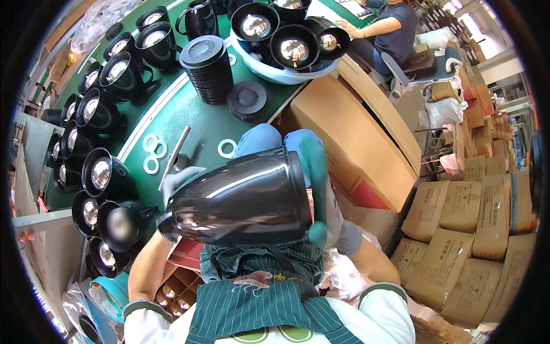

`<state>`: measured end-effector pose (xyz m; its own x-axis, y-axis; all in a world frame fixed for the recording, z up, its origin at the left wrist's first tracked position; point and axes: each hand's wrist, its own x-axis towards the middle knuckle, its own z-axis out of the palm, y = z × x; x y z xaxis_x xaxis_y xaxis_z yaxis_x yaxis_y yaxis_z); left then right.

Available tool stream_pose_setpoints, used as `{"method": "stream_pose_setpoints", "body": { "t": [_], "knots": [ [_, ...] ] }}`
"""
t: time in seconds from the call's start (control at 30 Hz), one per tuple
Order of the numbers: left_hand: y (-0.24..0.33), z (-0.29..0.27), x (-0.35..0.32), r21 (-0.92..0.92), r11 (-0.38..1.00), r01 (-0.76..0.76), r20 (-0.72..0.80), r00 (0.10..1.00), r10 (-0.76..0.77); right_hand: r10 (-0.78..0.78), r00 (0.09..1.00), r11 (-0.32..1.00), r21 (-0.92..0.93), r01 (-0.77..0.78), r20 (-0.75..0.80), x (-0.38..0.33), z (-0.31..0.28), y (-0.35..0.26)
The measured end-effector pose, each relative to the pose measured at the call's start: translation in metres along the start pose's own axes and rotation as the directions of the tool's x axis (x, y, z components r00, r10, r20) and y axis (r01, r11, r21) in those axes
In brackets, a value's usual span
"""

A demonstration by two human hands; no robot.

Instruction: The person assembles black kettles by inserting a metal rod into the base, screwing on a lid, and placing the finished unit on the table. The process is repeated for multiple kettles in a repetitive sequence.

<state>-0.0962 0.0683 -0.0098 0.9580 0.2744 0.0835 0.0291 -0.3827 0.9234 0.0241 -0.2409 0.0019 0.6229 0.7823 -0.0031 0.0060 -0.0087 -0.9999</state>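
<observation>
- A glossy black metal kettle body (240, 198) lies on its side over the person's lap, off the near edge of the green worktop (200, 123), its wide end turned toward the right.
- The left hand (175, 183), in a pale glove, is closed around the narrow end of the kettle body; its fingertips are hidden behind the shell.
- The right hand (315, 189), in a teal-coated glove, lies flat with fingers spread along the wide rim, clasping it from the right.
- Three white rubber rings (153, 152) lie near the worktop's near edge, beside a thin metal rod (176, 150); a fourth white ring (227, 148) lies just right of them.
- A stack of black round plastic lids (207, 69) stands mid-worktop, with a single black lid (247, 99) just beside it.
- Rows of black kettle bodies with shiny steel interiors (100, 112) line the left edge.
- A pale blue basin (281, 71) at the far edge holds further kettles.
- Brown cardboard cartons (458, 218) are stacked on the floor at right.
</observation>
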Motion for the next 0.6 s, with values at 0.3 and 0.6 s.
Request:
{"method": "stream_pose_setpoints", "body": {
  "t": [0.3, 0.6],
  "knots": [
    [0.019, -0.015, 0.020, 0.353, 0.848, -0.396, 0.024, 0.909, 0.415, -0.017, 0.982, 0.892, 0.442, 0.101, -0.190, 0.006, 0.017, -0.004],
    [0.088, 0.007, 0.050, 0.475, 0.603, -0.641, 0.405, 0.768, 0.497, 0.007, 0.990, 0.587, 0.802, 0.108, -0.139, -0.013, -0.024, 0.106]
  ]
}}
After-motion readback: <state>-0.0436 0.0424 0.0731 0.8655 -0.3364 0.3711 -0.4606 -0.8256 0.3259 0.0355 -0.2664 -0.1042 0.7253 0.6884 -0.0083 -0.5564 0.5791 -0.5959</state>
